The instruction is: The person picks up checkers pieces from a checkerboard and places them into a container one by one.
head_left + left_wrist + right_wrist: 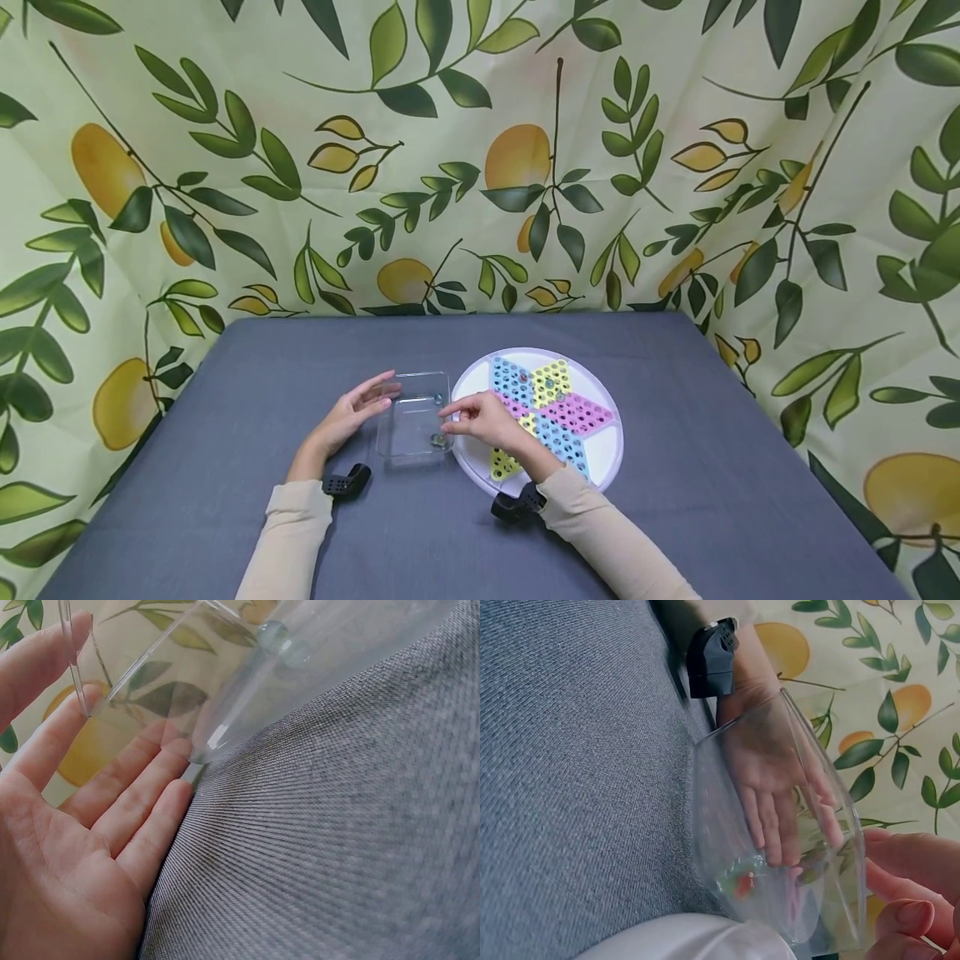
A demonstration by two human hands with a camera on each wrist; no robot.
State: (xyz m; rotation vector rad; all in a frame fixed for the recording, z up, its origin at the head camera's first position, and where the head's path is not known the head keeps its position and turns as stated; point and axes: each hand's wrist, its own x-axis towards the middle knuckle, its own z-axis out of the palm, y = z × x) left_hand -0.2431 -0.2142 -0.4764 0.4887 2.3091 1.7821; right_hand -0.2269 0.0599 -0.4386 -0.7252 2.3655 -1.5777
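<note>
A clear plastic box (399, 455) stands on the cloth, with green glass marbles (438, 440) along its right side. At the box's left wall, my left hand (352, 417) rests its nearly straight fingers; in the left wrist view, fingertips (180, 746) touch the outside of the wall. My right hand (487, 418) hovers over the box's right rim, thumb and fingers loosely bent and apart. No marble shows between them, though some fingertips are hidden in the right wrist view. Right beside the box lies a round Chinese checkers board (609, 454), partly under my right forearm.
The board has blue, yellow and pink holed sections, with a few marbles (550, 384) set near its far points. A dark grey cloth (420, 542) covers the table. Fabric printed with leaves and fruit (450, 208) hangs behind and at both sides.
</note>
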